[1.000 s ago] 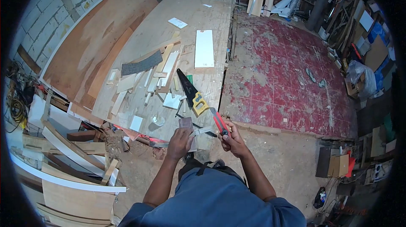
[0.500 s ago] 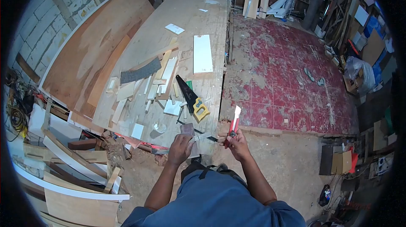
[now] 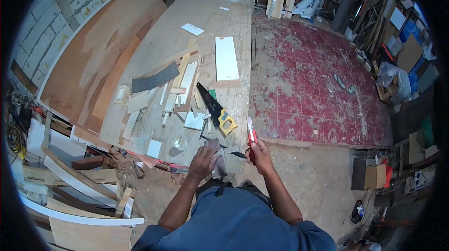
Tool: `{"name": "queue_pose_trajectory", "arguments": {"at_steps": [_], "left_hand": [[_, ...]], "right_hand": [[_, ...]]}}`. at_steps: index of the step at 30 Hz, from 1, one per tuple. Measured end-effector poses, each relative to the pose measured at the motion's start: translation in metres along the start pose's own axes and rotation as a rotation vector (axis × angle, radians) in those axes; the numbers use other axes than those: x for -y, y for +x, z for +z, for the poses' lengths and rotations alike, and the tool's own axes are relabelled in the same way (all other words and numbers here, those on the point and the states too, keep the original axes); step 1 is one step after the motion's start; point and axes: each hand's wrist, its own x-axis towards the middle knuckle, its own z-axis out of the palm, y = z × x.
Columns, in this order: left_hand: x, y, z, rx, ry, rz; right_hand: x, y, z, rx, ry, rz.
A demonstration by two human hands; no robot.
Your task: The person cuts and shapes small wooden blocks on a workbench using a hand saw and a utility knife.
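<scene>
In my right hand (image 3: 259, 156) a red utility knife (image 3: 253, 138) is gripped upright, its pale blade pointing away from me past the table's front edge. My left hand (image 3: 201, 163) is closed on a thin pale strip (image 3: 229, 150) whose free end points toward the right hand. A brownish-grey flat piece (image 3: 212, 143) shows just beyond the left fingers. A slim black piece (image 3: 238, 154) lies in view between the two hands. Farther off, a handsaw (image 3: 228, 123) with a yellow handle rests on the wooden table (image 3: 163, 31).
Wood offcuts (image 3: 187, 85), a grey textured strip (image 3: 155, 77) and a white board (image 3: 227, 58) lie on the table. A clear cup (image 3: 179, 144) stands near its front edge. Red tiled floor (image 3: 313, 87) spreads to the right; curved wooden pieces (image 3: 79, 183) are stacked at left.
The knife has come left and a little lower, nearer the left hand. The left hand has shifted slightly right, still with the pale strip. The whole view has moved slightly.
</scene>
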Motion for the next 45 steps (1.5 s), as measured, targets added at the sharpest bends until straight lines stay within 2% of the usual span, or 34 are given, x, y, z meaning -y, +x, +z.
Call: {"name": "queue_pose_trajectory", "arguments": {"at_steps": [2,8,12,15,17,21,25,27,33,36,40,45], "left_hand": [[0.006,0.001,-0.007,-0.041,-0.047,0.008],[0.031,-0.003,-0.028,-0.063,-0.055,-0.047],[0.043,-0.007,-0.038,-0.066,-0.058,-0.031],[0.053,-0.018,-0.039,-0.055,-0.072,-0.053],[0.057,-0.017,-0.044,-0.053,-0.056,-0.031],[0.063,-0.019,-0.05,-0.047,-0.08,-0.051],[0.074,-0.021,-0.05,-0.028,-0.083,-0.028],[0.079,-0.02,-0.047,-0.022,-0.109,-0.013],[0.081,-0.01,-0.041,0.001,-0.122,0.029],[0.082,0.001,-0.042,0.005,-0.127,0.053],[0.087,0.011,-0.034,0.034,-0.115,0.1],[0.091,0.006,-0.008,0.099,-0.168,0.095]], "right_hand": [[-0.013,0.009,0.013,-0.112,-0.016,-0.047],[-0.009,0.02,0.046,-0.006,0.025,0.021],[-0.012,0.026,0.066,0.025,-0.056,-0.033],[-0.023,0.027,0.078,-0.032,-0.138,-0.118],[-0.032,0.034,0.082,-0.08,-0.196,-0.245],[-0.037,0.036,0.083,-0.015,-0.025,-0.242],[-0.045,0.04,0.09,-0.056,-0.14,-0.296],[-0.053,0.044,0.091,-0.118,-0.154,-0.408],[-0.041,0.034,0.1,-0.196,-0.121,-0.347],[-0.038,0.03,0.093,-0.155,-0.097,-0.309],[-0.044,0.031,0.09,-0.212,-0.112,-0.42],[-0.054,0.024,0.08,-0.288,-0.078,-0.34]]}}
